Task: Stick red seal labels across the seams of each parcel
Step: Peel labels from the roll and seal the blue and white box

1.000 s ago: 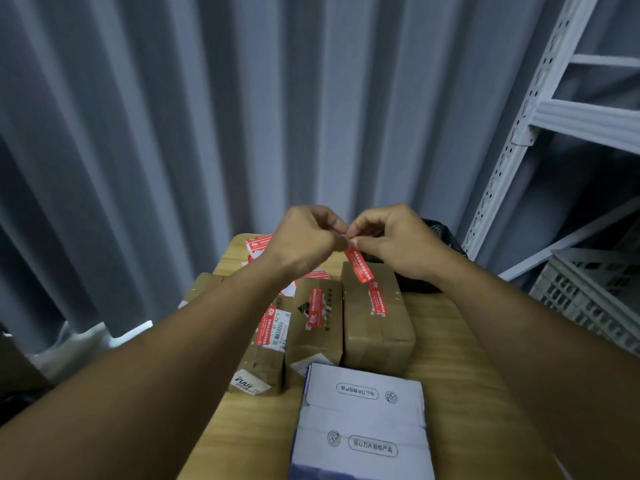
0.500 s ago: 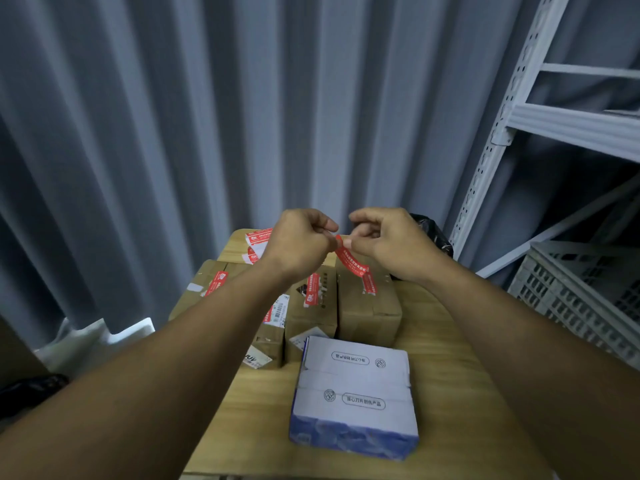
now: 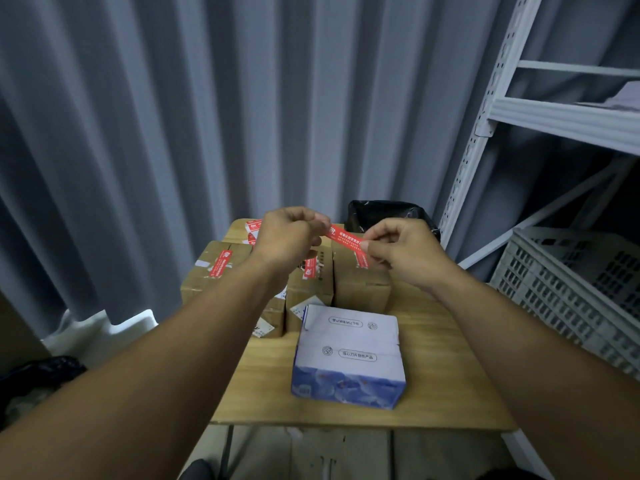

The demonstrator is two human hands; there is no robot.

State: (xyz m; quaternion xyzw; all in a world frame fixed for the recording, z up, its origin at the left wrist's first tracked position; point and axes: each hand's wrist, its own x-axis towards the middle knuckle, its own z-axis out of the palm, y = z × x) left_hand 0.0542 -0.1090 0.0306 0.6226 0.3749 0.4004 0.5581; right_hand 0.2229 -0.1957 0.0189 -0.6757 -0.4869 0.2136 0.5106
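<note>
While the left grip [image 3: 289, 237] and right grip [image 3: 405, 251] pinch the label [image 3: 344, 237] by its ends, it is best held taut and laid square across the seam of the box [image 3: 349, 341].

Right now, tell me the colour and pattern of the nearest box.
The nearest box has a pale top and a blue flowery front, seen in the head view.

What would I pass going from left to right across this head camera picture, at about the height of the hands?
Brown parcel → left hand → red label held between both hands → right hand → plastic crate.
</note>
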